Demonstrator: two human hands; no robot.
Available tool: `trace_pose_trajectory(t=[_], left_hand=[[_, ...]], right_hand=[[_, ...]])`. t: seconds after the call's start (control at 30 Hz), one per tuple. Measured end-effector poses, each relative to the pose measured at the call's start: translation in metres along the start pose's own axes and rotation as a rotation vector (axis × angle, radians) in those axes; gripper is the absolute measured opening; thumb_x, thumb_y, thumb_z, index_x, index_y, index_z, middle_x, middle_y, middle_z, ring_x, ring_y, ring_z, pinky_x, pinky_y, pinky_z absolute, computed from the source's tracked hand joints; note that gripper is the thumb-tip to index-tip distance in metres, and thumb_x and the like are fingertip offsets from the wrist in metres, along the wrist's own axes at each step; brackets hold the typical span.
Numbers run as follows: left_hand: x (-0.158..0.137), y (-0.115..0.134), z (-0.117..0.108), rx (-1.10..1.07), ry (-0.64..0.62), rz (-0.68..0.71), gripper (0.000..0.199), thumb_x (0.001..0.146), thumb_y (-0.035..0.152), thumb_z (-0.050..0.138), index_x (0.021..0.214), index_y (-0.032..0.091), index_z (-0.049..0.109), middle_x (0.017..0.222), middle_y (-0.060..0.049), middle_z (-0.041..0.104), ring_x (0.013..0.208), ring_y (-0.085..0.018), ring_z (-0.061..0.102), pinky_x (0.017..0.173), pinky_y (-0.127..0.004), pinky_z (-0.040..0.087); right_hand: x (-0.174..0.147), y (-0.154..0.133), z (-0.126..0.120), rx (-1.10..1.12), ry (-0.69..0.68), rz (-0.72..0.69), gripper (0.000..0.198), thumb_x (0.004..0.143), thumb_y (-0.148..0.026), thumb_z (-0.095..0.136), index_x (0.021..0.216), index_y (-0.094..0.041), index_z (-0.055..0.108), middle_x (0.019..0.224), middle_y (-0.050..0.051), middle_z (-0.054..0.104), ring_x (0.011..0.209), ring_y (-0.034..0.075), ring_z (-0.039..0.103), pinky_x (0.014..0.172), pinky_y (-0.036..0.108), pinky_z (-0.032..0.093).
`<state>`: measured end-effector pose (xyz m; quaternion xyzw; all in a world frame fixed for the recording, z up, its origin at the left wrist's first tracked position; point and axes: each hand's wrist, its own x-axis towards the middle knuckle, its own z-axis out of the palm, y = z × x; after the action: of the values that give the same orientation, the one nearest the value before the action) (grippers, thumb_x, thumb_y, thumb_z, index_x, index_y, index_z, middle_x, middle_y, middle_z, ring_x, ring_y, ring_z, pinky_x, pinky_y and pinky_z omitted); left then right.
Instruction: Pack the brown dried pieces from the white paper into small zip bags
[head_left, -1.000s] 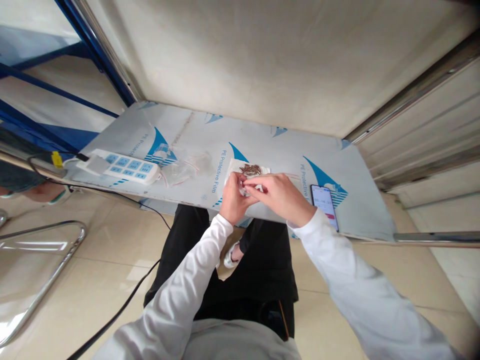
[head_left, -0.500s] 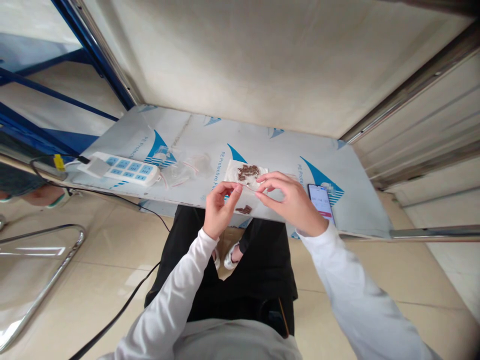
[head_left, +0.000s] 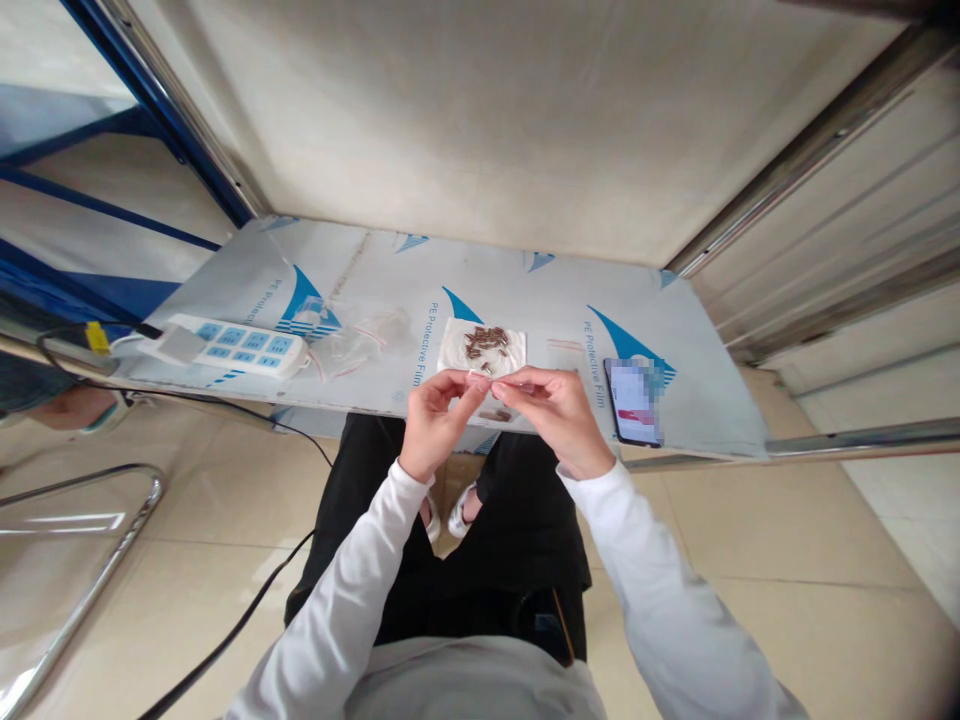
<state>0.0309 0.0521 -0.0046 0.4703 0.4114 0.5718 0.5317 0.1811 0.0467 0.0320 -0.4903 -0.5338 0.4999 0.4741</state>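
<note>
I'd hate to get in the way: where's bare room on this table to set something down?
The film-covered table is bare along its far edge, behind the white square, and at its right end, beyond the phone. The left is crowded with the power strip and clear plastic bags; front centre with brown pieces, left hand and right hand.

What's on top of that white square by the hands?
A pile of small brown pieces lies on the white square. The left hand and right hand partly hide its near edge; what they or the pile cover can't be seen.
</note>
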Motion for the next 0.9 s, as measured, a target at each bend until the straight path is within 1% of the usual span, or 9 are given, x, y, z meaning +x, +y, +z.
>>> trace_pose_trajectory(t=[0.07, 0.17, 0.3, 0.47, 0.6, 0.67, 0.77, 0.9], left_hand=[[0.003, 0.001, -0.002, 0.055, -0.024, 0.016, 0.019, 0.077, 0.034, 0.073, 0.08, 0.015, 0.069, 0.079, -0.005, 0.069, 0.073, -0.014, 0.061, 0.073, -0.027, 0.048], [0.002, -0.001, -0.002, 0.123, -0.006, 0.065, 0.019, 0.079, 0.034, 0.07, 0.081, 0.015, 0.068, 0.077, -0.005, 0.068, 0.071, -0.014, 0.059, 0.071, -0.027, 0.047], [-0.001, -0.004, 0.001, 0.161, 0.018, 0.07, 0.022, 0.081, 0.037, 0.068, 0.081, 0.015, 0.066, 0.074, -0.004, 0.065, 0.07, -0.014, 0.058, 0.069, -0.027, 0.047], [-0.003, -0.003, 0.005, 0.158, 0.033, 0.059, 0.023, 0.081, 0.038, 0.067, 0.08, 0.015, 0.065, 0.072, -0.003, 0.064, 0.068, -0.014, 0.058, 0.068, -0.027, 0.046], [-0.005, -0.006, 0.008, 0.157, 0.029, 0.039, 0.023, 0.081, 0.038, 0.068, 0.08, 0.015, 0.066, 0.073, -0.004, 0.065, 0.069, -0.014, 0.058, 0.068, -0.027, 0.047], [-0.005, -0.006, 0.01, 0.146, 0.026, 0.017, 0.023, 0.08, 0.038, 0.068, 0.08, 0.015, 0.066, 0.073, -0.004, 0.065, 0.069, -0.014, 0.058, 0.068, -0.027, 0.047], [-0.004, -0.004, 0.011, 0.08, -0.031, -0.051, 0.024, 0.08, 0.039, 0.068, 0.077, 0.015, 0.065, 0.071, -0.003, 0.064, 0.066, -0.012, 0.058, 0.066, -0.026, 0.047], [0.001, 0.0, 0.008, 0.007, -0.172, -0.136, 0.024, 0.075, 0.038, 0.073, 0.083, 0.016, 0.07, 0.078, -0.004, 0.07, 0.066, -0.014, 0.061, 0.065, -0.027, 0.049]], right_hand=[[0.0, 0.001, -0.001, 0.015, -0.005, 0.037, 0.023, 0.07, -0.036, 0.079, 0.083, -0.017, 0.076, 0.083, 0.005, 0.075, 0.077, 0.018, 0.068, 0.073, 0.029, 0.053], [-0.003, 0.006, -0.001, 0.067, 0.044, 0.109, 0.027, 0.069, -0.039, 0.078, 0.083, -0.016, 0.074, 0.079, 0.004, 0.074, 0.07, 0.015, 0.066, 0.069, 0.028, 0.052], [-0.007, 0.01, -0.001, 0.071, 0.158, 0.097, 0.027, 0.067, -0.04, 0.08, 0.073, -0.016, 0.071, 0.067, 0.002, 0.069, 0.063, 0.013, 0.062, 0.064, 0.025, 0.05], [-0.01, 0.01, -0.004, 0.082, 0.171, 0.128, 0.027, 0.065, -0.04, 0.081, 0.077, -0.016, 0.074, 0.071, 0.004, 0.072, 0.067, 0.016, 0.065, 0.068, 0.028, 0.053], [-0.012, 0.014, -0.009, 0.065, 0.235, 0.137, 0.025, 0.063, -0.039, 0.083, 0.072, -0.017, 0.074, 0.071, 0.005, 0.073, 0.068, 0.017, 0.066, 0.069, 0.03, 0.053], [-0.014, 0.016, -0.012, 0.061, 0.23, 0.139, 0.025, 0.065, -0.04, 0.081, 0.072, -0.018, 0.074, 0.071, 0.004, 0.073, 0.066, 0.016, 0.065, 0.067, 0.029, 0.053], [-0.017, 0.017, -0.017, 0.05, 0.193, 0.13, 0.024, 0.07, -0.04, 0.078, 0.076, -0.018, 0.074, 0.073, 0.004, 0.073, 0.067, 0.015, 0.065, 0.068, 0.028, 0.053], [-0.019, 0.016, -0.021, 0.007, 0.157, 0.078, 0.023, 0.071, -0.04, 0.078, 0.076, -0.018, 0.073, 0.072, 0.003, 0.072, 0.067, 0.016, 0.065, 0.068, 0.028, 0.052]])
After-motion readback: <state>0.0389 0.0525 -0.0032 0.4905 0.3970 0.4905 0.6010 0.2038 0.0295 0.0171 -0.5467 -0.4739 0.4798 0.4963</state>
